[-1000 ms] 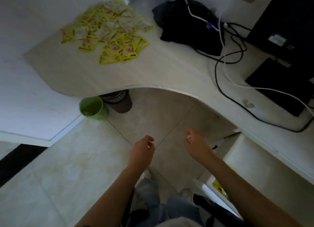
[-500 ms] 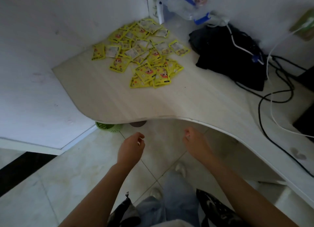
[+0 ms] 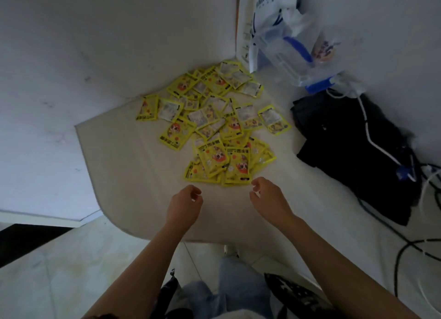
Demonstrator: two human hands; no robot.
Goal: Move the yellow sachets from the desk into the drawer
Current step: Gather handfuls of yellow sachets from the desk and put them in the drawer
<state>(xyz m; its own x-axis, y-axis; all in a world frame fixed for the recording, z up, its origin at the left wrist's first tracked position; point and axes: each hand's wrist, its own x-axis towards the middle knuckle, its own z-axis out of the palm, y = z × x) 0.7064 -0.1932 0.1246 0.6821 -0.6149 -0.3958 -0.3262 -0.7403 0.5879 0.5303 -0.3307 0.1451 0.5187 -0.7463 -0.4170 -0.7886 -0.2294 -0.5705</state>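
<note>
Pale desk (image 3: 133, 190) fills the middle, curved near edge, tucked into a corner of two white walls. Tiled floor (image 3: 59, 266) below on the near left.

Black bag (image 3: 353, 151) lies on the desk at right, white cable (image 3: 372, 142) draped across it, black cables (image 3: 405, 247) trailing off near right. Far right corner: white paper bag (image 3: 265, 11) with "coffee" print stands against the wall, clear plastic box (image 3: 293, 56) with blue trim tilted just in front of it.

Sachets (image 3: 214, 128) — big loose heap of yellow packets, all on the desk, spreading from the far corner toward the near edge, many overlapping, some face up with a red cartoon print, some showing pale backs. One packet sits slightly apart at the left of the heap, another at the right near the bag. Drawer not in view.

Both arms bare, reaching in from near side over the desk. Left hand (image 3: 185, 204) hovers just short of the heap's near edge, fingers curled loosely inward, holding nothing, not touching any packet. Right hand (image 3: 267, 199) beside it, a bit further right, fingers loosely bent and apart, empty, tips just beside the nearest sachet; contact cannot be told.

Person's jeans (image 3: 229, 290) visible at bottom centre.
</note>
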